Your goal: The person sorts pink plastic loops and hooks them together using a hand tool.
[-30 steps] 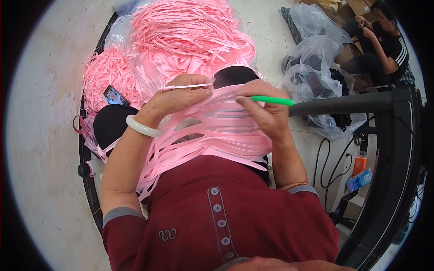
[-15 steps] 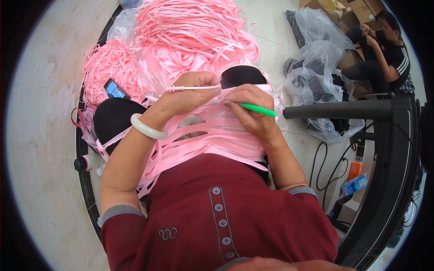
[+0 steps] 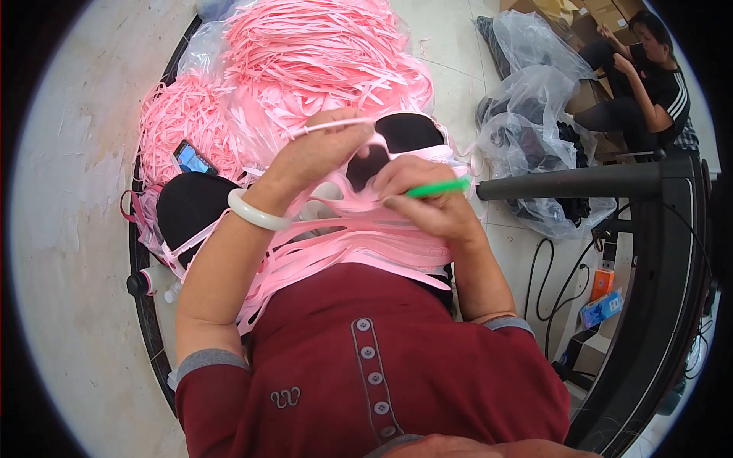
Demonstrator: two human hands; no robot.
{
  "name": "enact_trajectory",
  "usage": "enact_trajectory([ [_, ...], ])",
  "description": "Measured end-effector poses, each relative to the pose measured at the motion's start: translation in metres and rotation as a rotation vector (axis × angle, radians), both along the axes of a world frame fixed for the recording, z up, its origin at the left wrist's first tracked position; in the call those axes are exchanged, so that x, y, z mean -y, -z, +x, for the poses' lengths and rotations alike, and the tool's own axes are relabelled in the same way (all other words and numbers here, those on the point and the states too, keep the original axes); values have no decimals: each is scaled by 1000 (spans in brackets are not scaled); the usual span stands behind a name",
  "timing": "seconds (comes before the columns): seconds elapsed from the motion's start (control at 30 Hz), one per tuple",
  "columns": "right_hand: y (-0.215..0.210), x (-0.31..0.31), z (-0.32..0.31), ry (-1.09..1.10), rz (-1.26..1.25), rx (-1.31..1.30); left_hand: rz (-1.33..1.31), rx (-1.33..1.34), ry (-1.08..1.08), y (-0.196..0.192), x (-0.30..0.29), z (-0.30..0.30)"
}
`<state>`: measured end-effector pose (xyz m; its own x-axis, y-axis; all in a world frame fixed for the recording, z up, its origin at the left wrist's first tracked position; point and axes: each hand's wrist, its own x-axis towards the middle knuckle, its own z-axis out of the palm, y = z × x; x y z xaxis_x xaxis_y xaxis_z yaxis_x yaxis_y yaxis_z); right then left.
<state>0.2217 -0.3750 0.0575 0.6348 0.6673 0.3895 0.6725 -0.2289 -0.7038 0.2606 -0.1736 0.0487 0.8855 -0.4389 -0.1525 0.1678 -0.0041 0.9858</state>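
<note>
My left hand, with a pale bangle on its wrist, is raised over my lap. Its fingers pinch a narrow pink strap, one end of which lies across the back of the hand. To its right and lower, my right hand holds a slim tool with a bright green handle, pointing out to the right; its working tip is hidden and the hand is blurred. Between the hands, pink strap loops stretch. More pink straps spread across my lap, over my black-clad knees.
A large bundle of pink strips lies ahead, with a tangled heap and a phone to its left. At right are a dark metal beam, clear plastic bags, cables and a seated person. A bottle stands left.
My left hand has risen slightly with the strap and the right hand has moved a little down, widening the gap between them. The strap loops between them have lifted and opened.
</note>
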Motion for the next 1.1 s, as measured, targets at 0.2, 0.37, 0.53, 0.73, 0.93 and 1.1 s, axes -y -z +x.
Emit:
enact_trajectory([
  [0.2, -12, 31, 4, 351, 678, -494, 46, -82, 143, -10, 4, -2],
  [0.37, -18, 26, 22, 418, -135, 123, 25, -55, 103, -8, 7, -3],
  [0.53, -13, 17, 33, 354, -239, 287, 61, 65, 14, 6, 9, -1],
  [0.73, -11, 25, 44, 502, -205, 354, 352, 367, -232, 2, 18, -14],
  [0.93, -5, 40, 54, 509, -176, 448, 480, 536, -153, -5, 15, -15],
  [1.1, 3, 64, 74, 541, -287, 599, 466, 656, -145, 11, 28, -10],
])
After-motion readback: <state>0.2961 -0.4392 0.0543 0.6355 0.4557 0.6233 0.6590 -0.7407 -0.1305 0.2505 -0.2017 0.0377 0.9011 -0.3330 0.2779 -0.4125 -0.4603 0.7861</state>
